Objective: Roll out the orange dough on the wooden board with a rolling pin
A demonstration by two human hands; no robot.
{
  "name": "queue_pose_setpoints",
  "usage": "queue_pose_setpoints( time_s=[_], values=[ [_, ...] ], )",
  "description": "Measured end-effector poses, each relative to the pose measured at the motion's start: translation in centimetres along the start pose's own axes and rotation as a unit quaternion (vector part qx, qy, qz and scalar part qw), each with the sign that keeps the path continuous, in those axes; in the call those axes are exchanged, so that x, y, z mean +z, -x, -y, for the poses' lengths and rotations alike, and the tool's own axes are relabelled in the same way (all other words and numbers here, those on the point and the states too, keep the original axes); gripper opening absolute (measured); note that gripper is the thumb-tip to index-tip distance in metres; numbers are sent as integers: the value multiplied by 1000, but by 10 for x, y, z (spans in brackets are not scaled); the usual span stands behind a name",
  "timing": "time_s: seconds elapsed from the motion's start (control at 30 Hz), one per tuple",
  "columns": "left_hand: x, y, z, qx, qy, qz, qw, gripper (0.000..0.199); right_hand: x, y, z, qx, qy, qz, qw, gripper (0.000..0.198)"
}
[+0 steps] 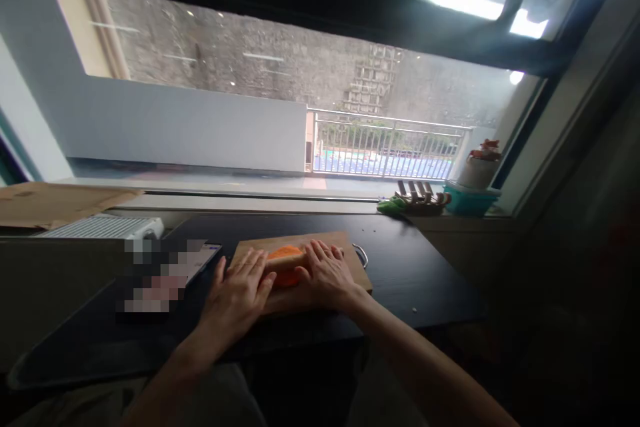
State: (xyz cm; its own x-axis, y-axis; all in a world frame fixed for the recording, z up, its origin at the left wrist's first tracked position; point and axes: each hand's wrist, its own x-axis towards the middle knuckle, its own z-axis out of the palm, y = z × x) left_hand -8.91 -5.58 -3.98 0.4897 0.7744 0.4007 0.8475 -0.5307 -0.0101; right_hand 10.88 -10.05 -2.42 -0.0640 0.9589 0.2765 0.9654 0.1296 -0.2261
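Note:
A wooden rolling pin (284,262) lies across a flat piece of orange dough (289,278) on a wooden cutting board (327,238). My left hand (237,290) rests on the pin's left end, its fingers stretched forward and the thumb apart. Over the right end lies my right hand (327,272), palm down with fingers extended. Both ends of the pin are hidden beneath my hands. Part of the dough shows behind and in front of the pin, between the hands.
The board has a metal handle (361,255) on its right and sits on a dark table (415,273). A phone or tablet (206,255), partly blurred out, stands to the left. Cardboard (60,203) lies far left. On the windowsill are a teal container (470,199) and a rack (423,197).

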Motion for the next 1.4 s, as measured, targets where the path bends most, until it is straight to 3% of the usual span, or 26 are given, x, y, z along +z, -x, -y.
queue_pose_setpoints(
  time_s=[0.1,0.23,0.37,0.47,0.6,0.7,0.8,1.0,1.13,1.2,1.4],
  values=[
    [3,-16,10,5,-4,45,999,53,-5,-16,2,10,-1,17,1000,52],
    [16,-79,30,-32,-5,117,993,44,-6,-69,2,68,1,54,996,60],
    [26,-125,40,18,-52,161,985,53,-6,-83,4,107,-15,80,991,65],
    [26,-115,39,28,-77,157,984,48,-5,-52,14,61,-18,36,997,62],
    [16,-65,34,16,-78,116,990,50,-5,0,28,-6,-25,-14,1000,56],
    [9,-45,28,-19,-39,131,990,54,-5,16,32,-25,-28,-29,999,57],
    [8,-60,20,-46,-38,149,987,53,-7,5,29,-8,-20,-8,1000,52],
    [19,-130,-4,-34,-16,137,990,37,-3,-28,5,89,-12,21,996,49],
    [22,-142,-9,-7,3,133,991,37,1,-21,0,117,-7,20,993,55],
    [19,-130,-4,5,11,139,990,31,3,-10,7,106,0,14,994,57],
    [0,-59,18,-11,20,141,990,52,6,25,38,34,-16,5,999,62]
  ],
)
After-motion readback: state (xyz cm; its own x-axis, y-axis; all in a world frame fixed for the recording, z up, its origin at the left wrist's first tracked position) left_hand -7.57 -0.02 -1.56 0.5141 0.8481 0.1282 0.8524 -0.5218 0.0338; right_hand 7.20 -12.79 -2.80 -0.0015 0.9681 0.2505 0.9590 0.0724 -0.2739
